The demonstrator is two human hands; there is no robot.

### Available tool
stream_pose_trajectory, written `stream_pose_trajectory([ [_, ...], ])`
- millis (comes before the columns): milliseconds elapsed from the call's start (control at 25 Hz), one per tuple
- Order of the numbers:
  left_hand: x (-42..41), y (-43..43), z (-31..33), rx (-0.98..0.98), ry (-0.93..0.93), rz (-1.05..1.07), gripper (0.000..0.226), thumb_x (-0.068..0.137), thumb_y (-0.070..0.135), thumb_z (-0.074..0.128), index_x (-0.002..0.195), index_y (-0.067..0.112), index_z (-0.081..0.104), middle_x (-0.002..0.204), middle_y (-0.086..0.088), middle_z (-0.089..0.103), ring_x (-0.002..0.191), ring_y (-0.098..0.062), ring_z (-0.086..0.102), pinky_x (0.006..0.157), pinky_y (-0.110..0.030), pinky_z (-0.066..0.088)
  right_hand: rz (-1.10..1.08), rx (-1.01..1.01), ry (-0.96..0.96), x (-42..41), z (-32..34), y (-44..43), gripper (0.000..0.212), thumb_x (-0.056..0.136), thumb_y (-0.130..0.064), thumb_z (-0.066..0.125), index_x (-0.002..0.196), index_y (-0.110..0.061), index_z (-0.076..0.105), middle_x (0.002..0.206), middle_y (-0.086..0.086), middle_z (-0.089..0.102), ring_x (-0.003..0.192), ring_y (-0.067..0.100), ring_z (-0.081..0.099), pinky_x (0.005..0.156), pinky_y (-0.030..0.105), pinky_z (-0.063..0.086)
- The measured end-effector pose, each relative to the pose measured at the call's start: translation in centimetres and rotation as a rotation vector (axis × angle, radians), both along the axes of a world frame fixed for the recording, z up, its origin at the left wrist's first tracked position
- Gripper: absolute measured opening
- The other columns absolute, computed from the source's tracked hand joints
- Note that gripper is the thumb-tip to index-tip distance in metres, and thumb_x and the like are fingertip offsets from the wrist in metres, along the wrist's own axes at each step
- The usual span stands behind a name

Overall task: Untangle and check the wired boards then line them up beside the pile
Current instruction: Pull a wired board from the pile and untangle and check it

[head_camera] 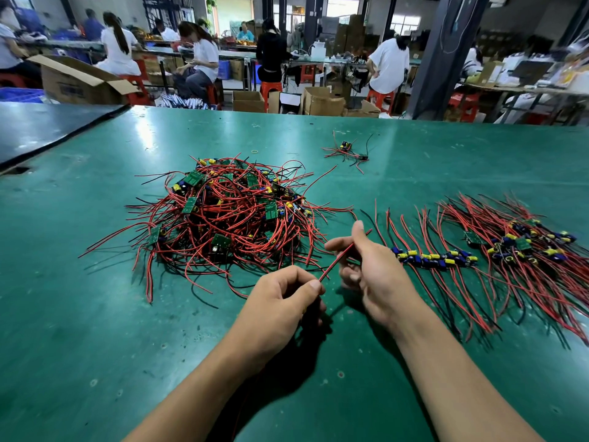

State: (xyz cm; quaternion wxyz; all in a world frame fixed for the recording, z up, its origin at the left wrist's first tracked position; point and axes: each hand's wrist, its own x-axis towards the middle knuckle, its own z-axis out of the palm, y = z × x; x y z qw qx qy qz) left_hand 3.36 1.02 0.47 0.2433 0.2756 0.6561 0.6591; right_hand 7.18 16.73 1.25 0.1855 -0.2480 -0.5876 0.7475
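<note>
Pinching a red wire (337, 261) at both ends, we are holding it slanting: left hand (280, 304) low, right hand (374, 269) high, nearer the lined-up row (436, 258)

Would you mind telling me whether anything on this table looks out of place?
Yes: a few wired boards lie on their own farther back, apart from both the tangled pile and the lined-up row. What looks like a small rubber band lies loose nearby.
</note>
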Motion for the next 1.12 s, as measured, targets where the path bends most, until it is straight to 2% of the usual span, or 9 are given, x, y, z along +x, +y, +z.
stream_pose_trajectory([
  [120,-0.3,0.0,-0.1,-0.01,0.064,0.027,0.016,0.096,0.008,0.057,0.082,0.001,0.062,0.062,-0.002,0.067,0.056,-0.016,0.06,0.057,-0.022,0.048,0.162,-0.446,0.088,0.4,1.1,0.5,0.061,0.103,-0.044,0.042,0.054,-0.015,0.065,0.064,0.0,0.051,0.038,0.009,0.032,0.04,0.018,0.021],
  [280,-0.9,-0.1,-0.2,-0.022,0.084,0.045,0.016,0.095,0.009,0.059,0.081,0.003,0.064,0.062,-0.003,0.067,0.058,-0.016,0.061,0.059,-0.022,0.048,0.329,-0.597,0.158,1.1,1.8,0.7,0.042,0.092,-0.039,0.049,0.059,-0.016,0.064,0.07,-0.001,0.053,0.054,0.012,0.031,0.049,0.023,0.027],
  [440,-1.0,-0.4,-0.3,-0.048,0.06,0.012,0.018,0.093,0.013,0.062,0.076,0.008,0.066,0.06,-0.006,0.067,0.054,-0.017,0.059,0.054,-0.022,0.044,0.316,-0.502,0.112,0.7,1.5,0.6,0.041,0.09,-0.044,0.052,0.077,-0.016,0.079,0.078,-0.001,0.057,0.059,0.01,0.038,0.054,0.024,0.03],
  [520,-1.0,-0.3,-0.3,-0.058,0.081,0.025,0.02,0.093,0.017,0.062,0.075,0.011,0.068,0.06,-0.006,0.067,0.052,-0.017,0.057,0.053,-0.023,0.043,0.359,-0.265,0.026,0.8,1.2,0.0,0.043,0.09,-0.05,0.054,0.096,-0.018,0.081,0.086,-0.001,0.062,0.068,0.009,0.048,0.059,0.024,0.035],
  [600,-1.0,-0.2,-0.3,-0.039,0.087,0.065,0.02,0.094,0.015,0.061,0.077,0.013,0.07,0.067,-0.006,0.068,0.053,-0.015,0.057,0.051,-0.024,0.044,0.431,-0.08,-0.052,0.7,0.5,-1.4,0.041,0.091,-0.049,0.06,0.108,-0.017,0.078,0.085,0.0,0.067,0.063,0.007,0.057,0.056,0.022,0.043],
  [720,-1.0,-0.1,-0.1,0.076,-0.025,0.094,0.021,0.094,0.005,0.059,0.079,0.006,0.074,0.087,-0.003,0.07,0.053,-0.012,0.061,0.045,-0.021,0.047,0.464,-0.037,-0.042,0.5,-0.2,-3.1,0.035,0.097,-0.041,0.06,0.107,-0.012,0.076,0.064,0.006,0.064,0.046,0.012,0.055,0.044,0.023,0.046],
  [840,-1.0,-0.3,0.0,0.085,-0.019,0.085,0.019,0.094,0.002,0.058,0.079,-0.002,0.07,0.095,0.001,0.074,0.062,-0.012,0.064,0.05,-0.019,0.051,0.384,0.016,-0.074,0.1,-0.2,-3.1,0.041,0.099,-0.045,0.057,0.104,-0.009,0.077,0.066,0.011,0.065,0.047,0.017,0.057,0.048,0.025,0.047],
  [960,-0.8,-0.3,0.1,0.016,-0.002,0.06,0.018,0.095,0.008,0.058,0.079,0.002,0.065,0.063,-0.004,0.068,0.049,-0.014,0.056,0.047,-0.021,0.046,0.26,0.025,-0.087,-0.3,-0.3,-2.5,0.042,0.1,-0.045,0.055,0.094,-0.011,0.079,0.07,0.011,0.067,0.051,0.017,0.059,0.05,0.026,0.047],
  [1120,-0.6,-0.2,0.2,-0.048,0.043,0.037,0.017,0.095,0.01,0.058,0.081,0.001,0.063,0.056,-0.002,0.064,0.048,-0.013,0.053,0.05,-0.019,0.044,0.066,0.044,-0.064,-0.3,-0.3,-1.1,0.037,0.103,-0.033,0.053,0.087,-0.01,0.077,0.084,-0.002,0.074,0.055,0.007,0.058,0.046,0.021,0.044],
])
